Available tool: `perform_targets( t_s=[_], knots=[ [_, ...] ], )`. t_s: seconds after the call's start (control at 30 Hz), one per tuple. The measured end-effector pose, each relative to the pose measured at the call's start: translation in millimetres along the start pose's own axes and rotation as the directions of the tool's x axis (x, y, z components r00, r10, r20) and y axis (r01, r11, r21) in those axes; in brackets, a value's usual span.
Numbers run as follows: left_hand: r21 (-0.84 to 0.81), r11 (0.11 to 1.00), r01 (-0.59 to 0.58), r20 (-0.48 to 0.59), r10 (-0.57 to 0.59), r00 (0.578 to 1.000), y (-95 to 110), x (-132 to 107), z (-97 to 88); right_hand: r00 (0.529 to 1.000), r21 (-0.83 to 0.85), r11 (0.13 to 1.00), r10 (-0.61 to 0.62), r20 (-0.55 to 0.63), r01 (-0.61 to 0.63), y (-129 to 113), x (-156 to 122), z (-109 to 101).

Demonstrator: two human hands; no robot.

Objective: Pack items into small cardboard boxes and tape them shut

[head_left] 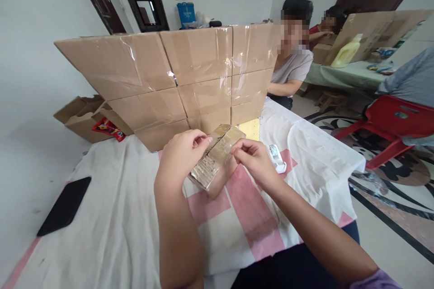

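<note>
A small cardboard box (222,156) covered in shiny clear tape lies on the tablecloth between my hands. A dark seam runs along its top, and ridged corrugated cardboard shows at its near left end. My left hand (185,149) is over the box's left side, thumb and forefinger pinched close to the seam. At the right edge of the box is my right hand (251,156), also in a pinch. Whatever either pinch holds is too small to make out. Just beyond my right hand sits a white plastic object (277,159), perhaps a tape dispenser.
A tall taped cardboard partition (203,72) stands across the table. A black phone (64,206) lies at left, near a red packet (109,128) and an open carton (81,117). A person (291,67) sits behind the partition; a red chair (400,119) is at right.
</note>
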State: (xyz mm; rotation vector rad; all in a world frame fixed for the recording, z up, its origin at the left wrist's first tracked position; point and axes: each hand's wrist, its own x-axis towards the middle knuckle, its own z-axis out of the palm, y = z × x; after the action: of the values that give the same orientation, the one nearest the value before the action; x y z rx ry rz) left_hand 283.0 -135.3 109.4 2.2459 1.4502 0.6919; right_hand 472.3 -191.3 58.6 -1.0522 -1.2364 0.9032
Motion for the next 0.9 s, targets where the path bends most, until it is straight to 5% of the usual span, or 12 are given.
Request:
perform_targets(
  t_s=[0.3,0.47,0.63,0.7,0.77,0.83,0.9],
  knots=[
    [-0.028,0.990,0.137,0.266,-0.125,0.956,-42.7,27.4,25.7,0.962,-0.268,0.947,0.224,0.153,-0.178,7.2,42.2,0.5],
    [-0.105,0.975,0.195,0.364,-0.145,0.920,-44.3,32.7,26.7,0.847,-0.547,0.780,0.484,0.219,-0.304,2.3,67.7,2.9],
    [-0.157,0.978,0.139,0.368,-0.073,0.927,-53.4,36.9,29.6,0.738,-0.652,0.670,0.629,0.244,-0.355,-17.1,90.6,13.6],
    [-0.195,0.974,0.120,0.368,-0.040,0.929,-58.6,37.6,30.7,0.787,-0.641,0.721,0.545,0.289,-0.264,-40.9,92.3,19.3],
    [-0.241,0.962,0.130,0.375,-0.031,0.926,-63.3,37.6,31.0,0.889,-0.534,0.843,0.297,0.348,-0.073,-67.8,87.9,24.5],
    [-0.277,0.948,0.157,0.386,-0.039,0.921,-66.7,37.5,30.8,0.944,-0.365,0.929,0.070,0.323,0.056,-85.1,80.2,28.2],
    [-0.295,0.938,0.182,0.405,-0.050,0.913,-68.1,37.4,30.7,0.929,-0.254,0.960,0.198,0.313,-0.119,-83.7,74.2,29.7]
  ],
)
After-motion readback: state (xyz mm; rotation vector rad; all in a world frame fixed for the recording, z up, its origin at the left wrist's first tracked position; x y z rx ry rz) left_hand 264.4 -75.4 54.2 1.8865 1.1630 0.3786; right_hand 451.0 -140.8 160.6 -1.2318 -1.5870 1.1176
